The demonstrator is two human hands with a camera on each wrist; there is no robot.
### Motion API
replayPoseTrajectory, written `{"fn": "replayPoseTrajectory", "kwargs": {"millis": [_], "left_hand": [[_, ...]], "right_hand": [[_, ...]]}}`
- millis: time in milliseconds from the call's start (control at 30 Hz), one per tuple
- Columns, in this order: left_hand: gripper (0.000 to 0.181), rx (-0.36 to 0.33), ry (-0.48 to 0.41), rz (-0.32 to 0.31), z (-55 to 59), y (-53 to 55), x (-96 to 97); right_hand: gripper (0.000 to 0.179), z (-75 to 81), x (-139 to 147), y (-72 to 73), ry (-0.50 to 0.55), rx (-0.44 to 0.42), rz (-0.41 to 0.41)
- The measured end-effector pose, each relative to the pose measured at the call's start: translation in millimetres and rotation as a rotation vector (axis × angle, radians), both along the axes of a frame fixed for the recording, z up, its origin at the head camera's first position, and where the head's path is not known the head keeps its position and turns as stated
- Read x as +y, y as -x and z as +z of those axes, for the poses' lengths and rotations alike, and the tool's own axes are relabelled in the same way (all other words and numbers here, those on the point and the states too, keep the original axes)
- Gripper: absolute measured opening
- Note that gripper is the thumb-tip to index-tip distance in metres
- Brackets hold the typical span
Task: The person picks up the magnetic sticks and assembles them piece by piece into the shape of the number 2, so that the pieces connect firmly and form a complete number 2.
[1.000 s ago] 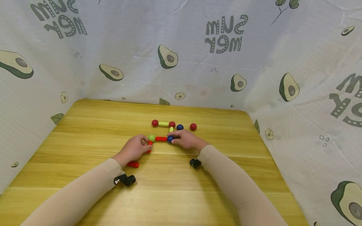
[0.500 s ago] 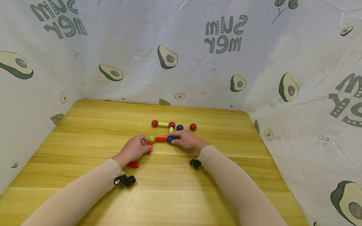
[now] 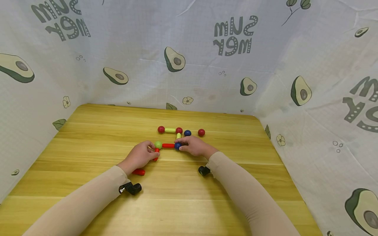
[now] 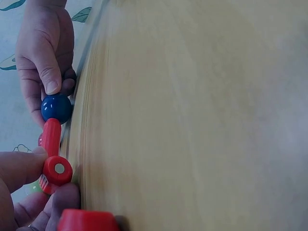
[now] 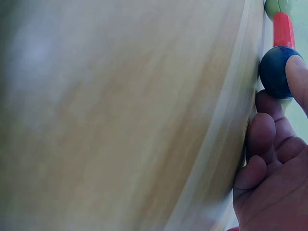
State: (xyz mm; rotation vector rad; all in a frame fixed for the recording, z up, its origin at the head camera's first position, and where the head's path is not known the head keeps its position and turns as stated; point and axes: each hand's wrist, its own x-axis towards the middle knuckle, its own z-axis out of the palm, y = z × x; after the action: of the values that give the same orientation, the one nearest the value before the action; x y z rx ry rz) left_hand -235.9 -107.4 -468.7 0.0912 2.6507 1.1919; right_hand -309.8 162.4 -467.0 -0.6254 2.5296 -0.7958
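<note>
A zigzag chain of magnetic rods and balls lies on the wooden table. My left hand [image 3: 138, 156] pinches a short red magnetic rod [image 4: 57, 178], which meets a green ball [image 3: 158, 145] and points toward me. A second red rod [image 3: 168, 146] joins the green ball to a blue ball [image 3: 178, 146]. Thumb and fingers of my right hand [image 3: 195, 146] hold that blue ball. Behind it, a yellow rod [image 3: 178, 135] runs up to a red ball [image 3: 178, 130], and another yellow rod [image 3: 170, 130] links this to a red ball [image 3: 161, 129] on the left.
Beyond my right hand sit a loose blue ball [image 3: 187, 132] and a loose red ball [image 3: 201, 132]. A separate red rod [image 3: 138, 172] lies beside my left wrist, partly hidden. Printed cloth [image 3: 200, 82] surrounds the table's back and sides.
</note>
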Motion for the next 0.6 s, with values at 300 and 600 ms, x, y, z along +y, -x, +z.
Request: {"fn": "replayPoseTrajectory", "kwargs": {"millis": [300, 600], "left_hand": [[0.034, 0.012, 0.011, -0.003, -0.2, -0.5, 0.7], [0.035, 0.017, 0.017, -0.002, 2.5, -2.1, 1.5]], "right_hand": [[0.039, 2.4, -0.4, -3.0, -0.009, -0.001, -0.01], [0.04, 2.6, -0.4, -3.2, -0.02, 0.001, -0.005]]}}
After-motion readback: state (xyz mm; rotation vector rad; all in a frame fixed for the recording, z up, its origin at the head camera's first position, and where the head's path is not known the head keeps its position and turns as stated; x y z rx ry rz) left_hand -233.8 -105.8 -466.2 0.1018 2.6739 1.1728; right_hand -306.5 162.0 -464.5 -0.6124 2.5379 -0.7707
